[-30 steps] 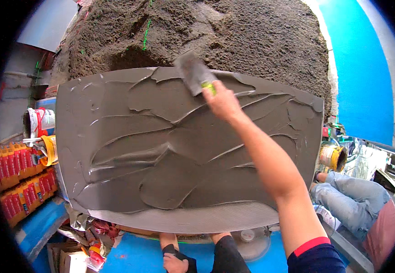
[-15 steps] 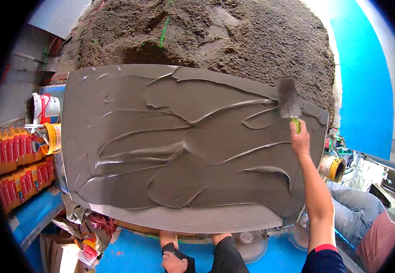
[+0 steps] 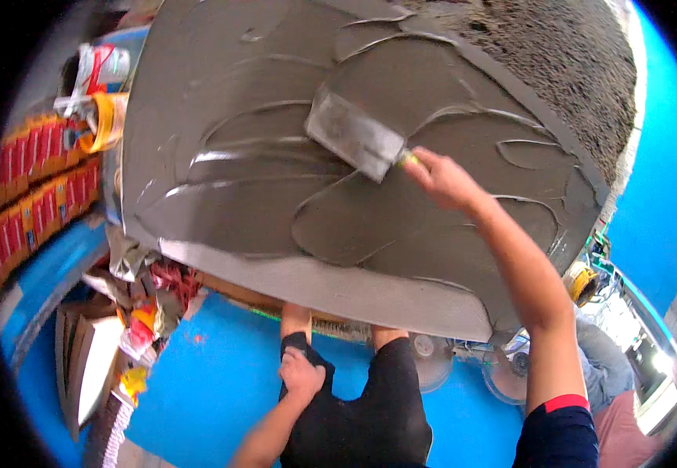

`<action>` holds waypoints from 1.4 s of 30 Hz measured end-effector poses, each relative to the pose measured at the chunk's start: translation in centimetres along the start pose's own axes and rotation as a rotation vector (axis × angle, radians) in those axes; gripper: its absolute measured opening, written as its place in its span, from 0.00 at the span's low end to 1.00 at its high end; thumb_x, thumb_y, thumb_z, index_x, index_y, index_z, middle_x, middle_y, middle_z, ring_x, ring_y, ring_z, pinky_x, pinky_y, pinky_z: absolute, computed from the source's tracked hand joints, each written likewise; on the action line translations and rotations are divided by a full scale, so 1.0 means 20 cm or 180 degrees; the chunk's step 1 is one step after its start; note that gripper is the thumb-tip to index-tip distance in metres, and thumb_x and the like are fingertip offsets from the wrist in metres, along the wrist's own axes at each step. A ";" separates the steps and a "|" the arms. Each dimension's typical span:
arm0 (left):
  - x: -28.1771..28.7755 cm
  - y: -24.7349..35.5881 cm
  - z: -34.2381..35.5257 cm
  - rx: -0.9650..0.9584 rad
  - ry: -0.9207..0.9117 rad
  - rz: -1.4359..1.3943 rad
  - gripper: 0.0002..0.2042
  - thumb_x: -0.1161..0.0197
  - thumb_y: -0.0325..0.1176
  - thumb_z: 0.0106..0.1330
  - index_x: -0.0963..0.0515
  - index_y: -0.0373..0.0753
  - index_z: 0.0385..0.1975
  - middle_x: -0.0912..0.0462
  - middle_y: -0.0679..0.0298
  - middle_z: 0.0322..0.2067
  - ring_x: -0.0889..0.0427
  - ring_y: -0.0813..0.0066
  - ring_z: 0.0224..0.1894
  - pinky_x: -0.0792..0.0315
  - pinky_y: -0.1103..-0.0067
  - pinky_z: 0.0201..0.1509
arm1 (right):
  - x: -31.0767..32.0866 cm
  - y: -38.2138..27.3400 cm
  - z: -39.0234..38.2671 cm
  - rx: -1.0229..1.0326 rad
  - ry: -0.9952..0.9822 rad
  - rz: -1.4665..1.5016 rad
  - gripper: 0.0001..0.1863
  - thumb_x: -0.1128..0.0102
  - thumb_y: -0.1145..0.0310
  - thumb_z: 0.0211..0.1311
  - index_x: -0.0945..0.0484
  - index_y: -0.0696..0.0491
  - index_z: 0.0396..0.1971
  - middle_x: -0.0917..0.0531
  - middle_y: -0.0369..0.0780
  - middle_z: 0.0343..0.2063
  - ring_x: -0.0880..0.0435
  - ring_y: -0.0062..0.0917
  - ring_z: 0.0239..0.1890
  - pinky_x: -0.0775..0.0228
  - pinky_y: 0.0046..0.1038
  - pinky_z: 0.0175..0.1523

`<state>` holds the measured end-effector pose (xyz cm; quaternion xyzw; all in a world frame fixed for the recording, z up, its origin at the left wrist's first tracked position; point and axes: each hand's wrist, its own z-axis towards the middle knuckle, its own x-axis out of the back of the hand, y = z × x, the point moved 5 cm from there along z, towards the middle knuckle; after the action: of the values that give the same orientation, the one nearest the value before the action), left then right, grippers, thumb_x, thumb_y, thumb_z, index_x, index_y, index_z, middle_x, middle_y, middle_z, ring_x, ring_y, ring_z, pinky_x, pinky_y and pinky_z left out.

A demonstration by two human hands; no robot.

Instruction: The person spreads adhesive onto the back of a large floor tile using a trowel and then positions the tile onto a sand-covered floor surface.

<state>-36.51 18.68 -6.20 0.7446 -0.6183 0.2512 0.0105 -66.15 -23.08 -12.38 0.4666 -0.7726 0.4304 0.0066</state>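
Wet grey mortar [image 3: 448,226] covers a large slab, with curved ridges across it and a paler, finely lined strip [image 3: 338,290] along the near edge. My right hand [image 3: 446,181] is closed around the yellow-green handle of a broad rectangular trowel [image 3: 354,132]. The smeared metal blade lies on or just over the mortar near the middle, pointing up and left; exact contact cannot be told. My left hand [image 3: 303,373] is on my left thigh, its fingers curled on the black shorts [image 3: 354,425].
Buckets [image 3: 108,121] and stacked red-and-yellow packets [image 3: 42,171] stand left of the slab. Cardboard and scraps [image 3: 89,366] lie at lower left. Rough earth-like material [image 3: 565,62] rises at far right. Another person's jeans [image 3: 605,355] show at lower right, near a yellow bucket [image 3: 583,282].
My right hand has brought the trowel from the slab's far right edge leftward to the middle. The view has tilted down and turned; my left hand still rests on my thigh.
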 end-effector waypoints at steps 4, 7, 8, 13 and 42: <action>-0.04 -0.02 0.03 -0.0005 -0.0129 0.0086 0.45 0.37 0.49 0.47 0.45 0.21 0.59 0.28 0.44 0.45 0.23 0.52 0.44 0.26 0.62 0.42 | -0.63 -0.08 -0.20 -0.0179 -0.0722 -0.0224 0.26 0.51 0.43 0.63 0.29 0.49 0.49 0.18 0.53 0.32 0.19 0.51 0.37 0.28 0.48 0.42; -0.05 -0.02 0.04 -0.0086 -0.0181 -0.0010 0.45 0.37 0.50 0.47 0.45 0.21 0.59 0.28 0.45 0.45 0.22 0.53 0.43 0.26 0.62 0.41 | -0.97 -0.19 -0.35 0.0296 -0.0494 -0.0517 0.21 0.51 0.45 0.64 0.30 0.50 0.41 0.18 0.48 0.27 0.18 0.48 0.31 0.27 0.47 0.34; -0.05 -0.02 0.05 -0.0139 -0.0147 -0.0075 0.45 0.37 0.51 0.47 0.44 0.21 0.58 0.28 0.45 0.45 0.22 0.53 0.43 0.26 0.62 0.41 | -1.00 -0.23 -0.38 0.0410 -0.0277 -0.0846 0.22 0.49 0.45 0.62 0.30 0.49 0.42 0.20 0.46 0.25 0.18 0.45 0.28 0.26 0.44 0.30; -0.06 -0.07 0.05 -0.0067 -0.0271 -0.0221 0.46 0.37 0.52 0.48 0.45 0.21 0.59 0.29 0.45 0.47 0.23 0.53 0.45 0.26 0.64 0.43 | -0.71 -0.21 -0.26 0.0703 0.1240 -0.1682 0.23 0.42 0.45 0.58 0.26 0.48 0.44 0.22 0.41 0.23 0.18 0.34 0.21 0.27 0.34 0.21; -0.06 -0.22 0.06 -0.0079 -0.0433 -0.0686 0.44 0.36 0.50 0.49 0.45 0.23 0.59 0.28 0.47 0.46 0.21 0.56 0.43 0.26 0.69 0.46 | -1.51 -0.37 -0.62 -0.1798 0.1362 -0.0156 0.19 0.45 0.50 0.63 0.31 0.52 0.39 0.19 0.50 0.29 0.21 0.52 0.30 0.30 0.49 0.33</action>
<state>-32.18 20.43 -6.54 0.8219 -0.5371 0.1898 0.0046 -48.57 5.35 -12.02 0.3640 -0.8309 0.2874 0.3074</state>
